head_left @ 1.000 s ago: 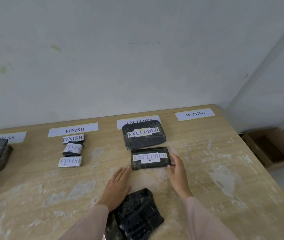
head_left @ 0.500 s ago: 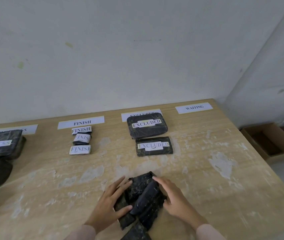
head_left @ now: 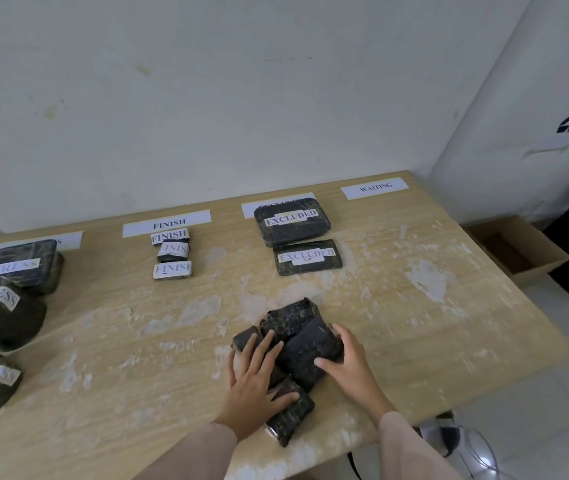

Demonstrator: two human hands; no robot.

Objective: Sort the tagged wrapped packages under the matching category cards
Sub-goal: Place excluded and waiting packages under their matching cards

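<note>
Packages (head_left: 296, 344) under both hands' fingers (head_left: 262, 348)

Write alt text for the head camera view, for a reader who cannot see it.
Both hands, left hand and right hand, rest on a pile of untagged-looking black wrapped packages at the near edge of a worn wooden table. Sorted packages lie below the FINISH card and partly over the EXCLUDED card; nothing lies under the WAITING card.
</note>
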